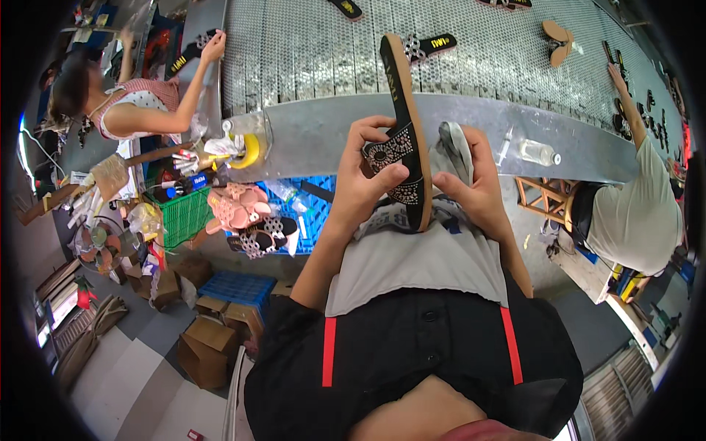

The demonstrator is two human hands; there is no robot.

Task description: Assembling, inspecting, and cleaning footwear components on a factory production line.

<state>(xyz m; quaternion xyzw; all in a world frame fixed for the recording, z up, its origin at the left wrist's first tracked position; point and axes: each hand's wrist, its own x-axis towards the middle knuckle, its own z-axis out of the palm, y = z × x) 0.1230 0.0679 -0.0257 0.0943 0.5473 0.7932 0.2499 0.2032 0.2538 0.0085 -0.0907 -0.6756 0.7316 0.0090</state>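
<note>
My left hand (371, 165) is closed round a black slide sandal (406, 140) with a studded strap and a tan sole edge. The sandal stands tilted on its side edge, toe up, in front of my chest. In my right hand (478, 176) is a grey cloth (452, 158), bunched between thumb and fingers, close beside the sole. My right thumb points toward the sole's edge; whether it touches I cannot tell. Below both hands a grey apron (419, 264) covers my front. Beyond the sandal's toe, another black sandal (430, 48) lies on the mesh conveyor.
A metal ledge (309, 136) edges the mesh conveyor (309, 51). On it stand a clear bottle (539, 152) at right and a yellow tape roll (251, 151) at left. Pink sandals (239, 207) rest over crates at left. Co-workers sit at left (140, 106) and right (636, 213).
</note>
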